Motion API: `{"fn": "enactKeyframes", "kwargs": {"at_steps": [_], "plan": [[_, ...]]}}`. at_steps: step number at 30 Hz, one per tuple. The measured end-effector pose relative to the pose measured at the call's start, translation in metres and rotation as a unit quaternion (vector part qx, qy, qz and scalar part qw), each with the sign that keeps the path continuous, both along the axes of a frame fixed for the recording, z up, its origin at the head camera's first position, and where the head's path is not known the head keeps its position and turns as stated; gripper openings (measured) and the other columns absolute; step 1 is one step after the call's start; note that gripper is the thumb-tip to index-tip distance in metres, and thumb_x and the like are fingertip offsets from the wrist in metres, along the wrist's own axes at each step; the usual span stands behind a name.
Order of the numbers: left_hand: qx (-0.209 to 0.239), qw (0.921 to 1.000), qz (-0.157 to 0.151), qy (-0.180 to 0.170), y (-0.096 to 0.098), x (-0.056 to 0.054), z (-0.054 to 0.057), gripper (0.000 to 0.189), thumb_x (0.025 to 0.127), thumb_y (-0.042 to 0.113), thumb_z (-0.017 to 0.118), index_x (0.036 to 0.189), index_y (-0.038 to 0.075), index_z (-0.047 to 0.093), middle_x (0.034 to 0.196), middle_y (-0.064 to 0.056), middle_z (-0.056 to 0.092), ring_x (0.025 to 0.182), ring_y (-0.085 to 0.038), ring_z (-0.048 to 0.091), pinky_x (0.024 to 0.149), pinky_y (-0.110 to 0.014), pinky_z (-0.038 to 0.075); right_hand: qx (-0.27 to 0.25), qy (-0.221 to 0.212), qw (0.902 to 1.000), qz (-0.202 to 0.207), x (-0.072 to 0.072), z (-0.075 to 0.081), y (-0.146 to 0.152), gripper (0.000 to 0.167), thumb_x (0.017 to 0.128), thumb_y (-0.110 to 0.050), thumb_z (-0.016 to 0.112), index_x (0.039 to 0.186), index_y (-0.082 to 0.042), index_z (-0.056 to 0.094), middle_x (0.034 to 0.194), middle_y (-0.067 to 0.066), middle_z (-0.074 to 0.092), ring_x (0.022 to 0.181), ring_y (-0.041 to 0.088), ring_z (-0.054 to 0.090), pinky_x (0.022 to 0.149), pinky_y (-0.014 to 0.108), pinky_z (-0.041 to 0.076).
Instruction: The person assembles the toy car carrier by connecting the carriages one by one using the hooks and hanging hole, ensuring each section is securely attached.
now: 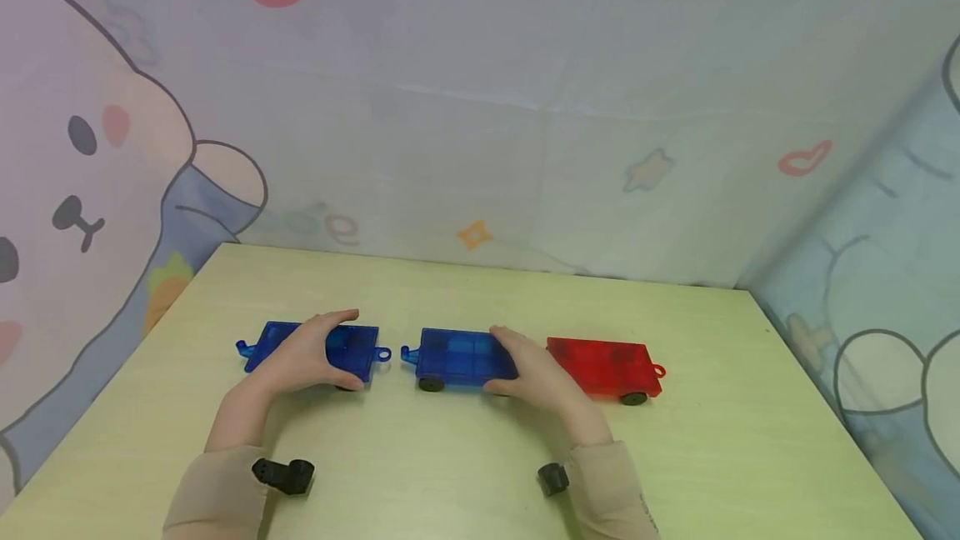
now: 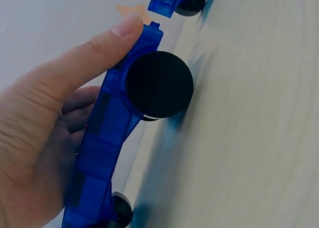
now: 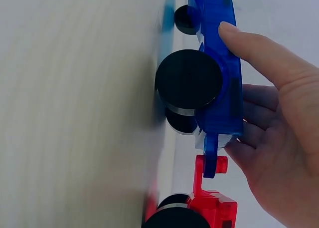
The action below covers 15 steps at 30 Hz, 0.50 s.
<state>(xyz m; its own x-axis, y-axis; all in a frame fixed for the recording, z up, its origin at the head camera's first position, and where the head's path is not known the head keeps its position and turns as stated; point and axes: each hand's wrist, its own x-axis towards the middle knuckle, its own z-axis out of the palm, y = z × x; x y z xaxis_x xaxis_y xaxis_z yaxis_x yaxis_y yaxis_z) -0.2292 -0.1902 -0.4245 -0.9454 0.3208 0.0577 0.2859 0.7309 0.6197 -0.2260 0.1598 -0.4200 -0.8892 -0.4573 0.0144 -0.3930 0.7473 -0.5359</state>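
Left grip [image 1: 303, 357] across blue wagon [image 1: 352, 344]

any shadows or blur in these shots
Head view: soft light, faint shadows on the tabletop; left wrist view: dimmer, bluish shadow beside the left blue toy wagon, orange backdrop star blurred; right wrist view: dim too, blue and red tints beside the right blue toy wagon and red toy wagon.

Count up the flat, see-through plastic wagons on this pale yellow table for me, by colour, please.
Translucent blue plastic rectangular wagons: 2, one held by the left hand, one by the right hand
Translucent red plastic rectangular wagon: 1
Total: 3
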Motion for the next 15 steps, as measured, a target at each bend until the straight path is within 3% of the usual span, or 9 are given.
{"fn": "enactKeyframes", "kwargs": {"at_steps": [6, 15], "plan": [[0.009, 0.9999, -0.008, 0.007, -0.0015, -0.0002, -0.0021, 0.101, 0.068, 0.040, 0.089, 0.146, -0.002, 0.040, 0.147, -0.023, 0.045, 0.137, -0.047, 0.037, 0.108, -0.065, 0.034, -0.002, 0.001, 1.0000, 0.002, 0.0001, -0.0010, 0.0007, 0.075, 0.086, -0.025, 0.076, 0.148, -0.002, 0.040, 0.152, 0.017, 0.042, 0.143, 0.034, 0.037, 0.117, 0.049, 0.032], [0.013, 0.9999, -0.002, 0.002, -0.0014, -0.0010, -0.0025, 0.098, 0.069, 0.040, 0.088, 0.145, 0.000, 0.043, 0.145, -0.021, 0.049, 0.137, -0.045, 0.039, 0.108, -0.065, 0.034, -0.002, -0.001, 1.0000, 0.006, 0.0005, -0.0002, 0.0024, 0.074, 0.087, -0.026, 0.076, 0.148, -0.002, 0.041, 0.153, 0.016, 0.041, 0.143, 0.033, 0.036, 0.117, 0.048, 0.031]]}}
